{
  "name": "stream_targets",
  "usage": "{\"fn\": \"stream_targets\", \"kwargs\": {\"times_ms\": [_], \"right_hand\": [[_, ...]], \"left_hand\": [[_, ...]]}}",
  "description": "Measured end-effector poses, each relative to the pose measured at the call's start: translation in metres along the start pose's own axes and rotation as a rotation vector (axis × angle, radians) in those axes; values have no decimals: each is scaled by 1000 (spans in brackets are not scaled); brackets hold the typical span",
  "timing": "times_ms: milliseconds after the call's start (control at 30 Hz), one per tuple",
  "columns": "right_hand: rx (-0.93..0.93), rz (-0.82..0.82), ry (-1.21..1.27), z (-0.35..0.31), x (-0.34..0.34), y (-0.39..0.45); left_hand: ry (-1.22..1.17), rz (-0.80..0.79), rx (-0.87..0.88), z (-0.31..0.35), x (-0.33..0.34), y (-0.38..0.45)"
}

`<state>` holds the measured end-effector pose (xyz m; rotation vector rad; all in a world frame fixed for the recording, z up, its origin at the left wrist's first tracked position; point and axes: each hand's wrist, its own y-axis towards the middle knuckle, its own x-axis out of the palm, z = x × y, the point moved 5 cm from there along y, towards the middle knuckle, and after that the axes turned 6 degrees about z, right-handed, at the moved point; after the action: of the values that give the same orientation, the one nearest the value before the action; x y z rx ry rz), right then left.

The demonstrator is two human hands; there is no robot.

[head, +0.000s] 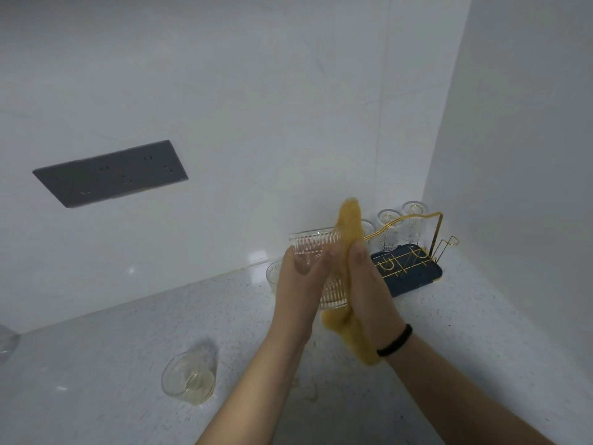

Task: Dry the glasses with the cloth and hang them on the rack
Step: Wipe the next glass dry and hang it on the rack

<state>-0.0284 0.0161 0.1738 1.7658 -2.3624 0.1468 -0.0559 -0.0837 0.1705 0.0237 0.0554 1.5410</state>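
Drying a ribbed glass over the surface

Held up between both hands above the speckled surface [128, 364], the ribbed glass [316, 244] lies on its side, mouth to the left. The left hand [296, 293] curls around its lower wall, thumb across the ribs. The right hand [369, 284] pinches the yellow cloth [349, 223] against the glass's base end, cloth trailing down past the wrist.

I judge the glass light but brittle, and likely slick if wet; the ribs give some purchase. A wrap around the body looks safer than a pinch at the thin rim. The cloth is soft and limp, so it bunches wherever it is gripped.

Three glasses [388, 229] already hang upside down on the gold rack [438, 239], near the corner. Another glass [189, 377] stands on the surface nearer the camera, and one more [274, 274] sits behind the left hand.

No brand, label or writing can be read anywhere.
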Motion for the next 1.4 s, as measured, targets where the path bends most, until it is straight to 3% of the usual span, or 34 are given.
{"fn": "stream_targets", "kwargs": {"times_ms": [67,133,267,333,400,567,700,767,900,967,1100,1267,1400], "right_hand": [[205,86,11,3,-12,11],[284,104,-19,4,-15,13],[87,45,-55,4,-6,1],[-80,69,-150,1,-2,-5],[-113,61,-195,2,4,-8],[161,126,-66,-6,-12,10],[280,140,45,2,-12,9],[184,117,24,8,-8,5],[-137,74,-182,3,5,-5],[-90,83,-141,-1,1,-2],[215,185,-83,-11,-26,21],[145,121,2,-32,-34,29],[144,-21,-180,-46,-25,29]], "left_hand": [[-135,-46,2,1,5,-3],[-105,-28,32,0,5,0],[83,107,84,7,0,1],[176,95,119,6,2,0],[142,76,124,3,2,0],[-93,-81,39,4,5,-3],[70,-16,86,5,3,9],[143,64,73,4,0,12],[155,53,5,-2,3,1],[35,-24,-54,-5,5,-1],[-154,-245,-235,-9,5,-11],[-52,-325,-210,-13,-4,-9],[35,-387,-109,-1,-11,-1]]}}
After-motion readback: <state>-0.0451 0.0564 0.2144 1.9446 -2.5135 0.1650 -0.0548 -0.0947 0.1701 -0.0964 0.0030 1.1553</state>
